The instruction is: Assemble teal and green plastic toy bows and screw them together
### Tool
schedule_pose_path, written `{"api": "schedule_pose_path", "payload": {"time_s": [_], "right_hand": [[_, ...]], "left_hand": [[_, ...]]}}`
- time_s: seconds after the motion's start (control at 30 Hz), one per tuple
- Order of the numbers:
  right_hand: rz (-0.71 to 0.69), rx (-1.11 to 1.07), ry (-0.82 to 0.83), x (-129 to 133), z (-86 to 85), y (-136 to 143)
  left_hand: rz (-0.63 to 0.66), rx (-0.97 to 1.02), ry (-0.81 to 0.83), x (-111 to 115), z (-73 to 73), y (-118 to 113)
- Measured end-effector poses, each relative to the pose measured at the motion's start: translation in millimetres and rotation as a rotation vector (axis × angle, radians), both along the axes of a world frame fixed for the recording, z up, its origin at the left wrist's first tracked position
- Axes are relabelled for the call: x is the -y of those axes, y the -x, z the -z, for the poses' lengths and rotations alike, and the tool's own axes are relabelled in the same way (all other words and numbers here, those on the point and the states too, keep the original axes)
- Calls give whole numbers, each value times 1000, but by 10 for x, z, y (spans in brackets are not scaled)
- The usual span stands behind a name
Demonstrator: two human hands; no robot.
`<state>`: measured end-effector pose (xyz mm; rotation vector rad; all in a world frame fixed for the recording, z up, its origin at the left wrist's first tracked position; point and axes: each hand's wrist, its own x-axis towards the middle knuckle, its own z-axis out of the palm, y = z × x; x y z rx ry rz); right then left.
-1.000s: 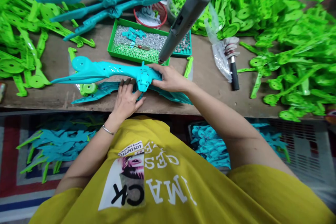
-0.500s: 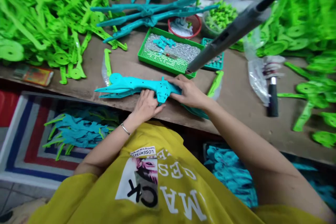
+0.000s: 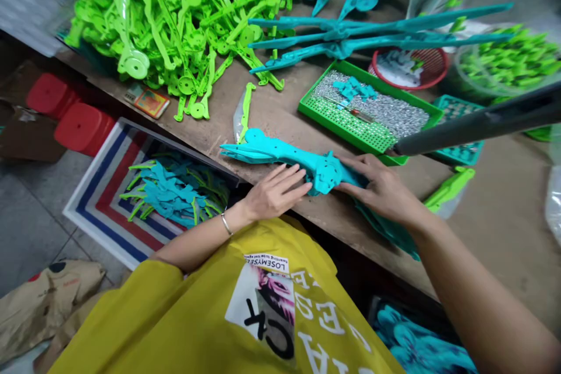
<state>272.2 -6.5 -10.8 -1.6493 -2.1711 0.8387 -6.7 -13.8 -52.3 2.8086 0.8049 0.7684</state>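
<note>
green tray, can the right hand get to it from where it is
Probably yes: the right hand rests on the teal part just in front of the green tray, with only the grey tool hanging close above.

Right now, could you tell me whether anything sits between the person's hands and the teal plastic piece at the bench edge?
Nothing visible does. The left hand lies flat against the teal piece, and the right hand rests on its other end. The grey tool hangs above, clear of both.
</note>
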Motion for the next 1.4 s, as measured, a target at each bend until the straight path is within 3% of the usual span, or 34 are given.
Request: {"api": "schedule_pose_path", "payload": {"time_s": [0.07,0.2,0.27,0.4,0.5,0.63,0.87,1.1,1.27,1.4], "right_hand": [[-5,24,10,-3,1,-4],[-33,44,11,-17,-10,0],[-49,50,8,-23,-19,12],[-62,83,18,-29,-26,39],[-56,91,23,-26,-5,42],[-49,51,6,-18,39,31],[-78,76,-47,-8,87,39],[-135,210,-116,28,95,115],[-204,317,-132,47,48,160],[-237,368,-166,63,23,196]], "left_hand": [[-100,115,-6,49,-41,231],[-688,302,34,-58,-220,645],[-855,411,168,-190,-269,778],[-785,573,564,-366,-220,875],[-711,607,649,-360,-157,857],[-651,627,652,-327,-141,834],[-653,709,612,-376,-112,887],[-634,573,569,-303,-73,774],[-757,515,452,-227,-112,552],[-775,525,404,-247,20,553]]}}
